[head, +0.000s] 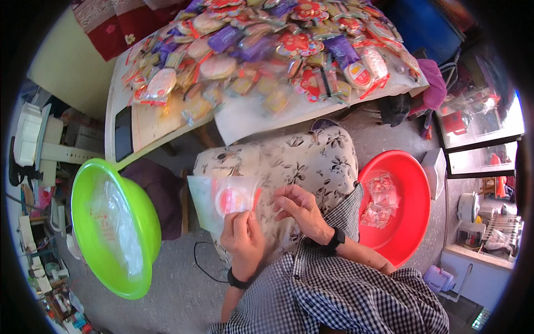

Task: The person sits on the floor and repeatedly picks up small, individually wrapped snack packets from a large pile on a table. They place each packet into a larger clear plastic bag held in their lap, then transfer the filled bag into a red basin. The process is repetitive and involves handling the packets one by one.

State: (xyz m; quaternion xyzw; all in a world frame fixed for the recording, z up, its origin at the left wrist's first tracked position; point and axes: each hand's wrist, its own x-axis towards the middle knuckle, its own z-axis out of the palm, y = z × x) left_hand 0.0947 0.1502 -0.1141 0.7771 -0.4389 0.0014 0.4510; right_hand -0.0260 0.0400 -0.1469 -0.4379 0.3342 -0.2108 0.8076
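Note:
Above my lap, my left hand (243,242) pinches the edge of a clear plastic bag (202,200). Inside or against the bag lies a round packaged item (232,202) with a red and white face and a red strip at its edge. My right hand (297,208) hovers just to the right of the bag, its fingers curled and apart, with nothing visible in them. A white cloth with dark flowers (292,158) covers my lap beneath both hands.
A table (246,121) ahead bears a heap of wrapped snacks (258,46) and a dark phone-like slab (124,133). A green basin (152,221) holding plastic bags (117,225) stands left. On the right, a red basin (411,208) holds several filled packets (381,200).

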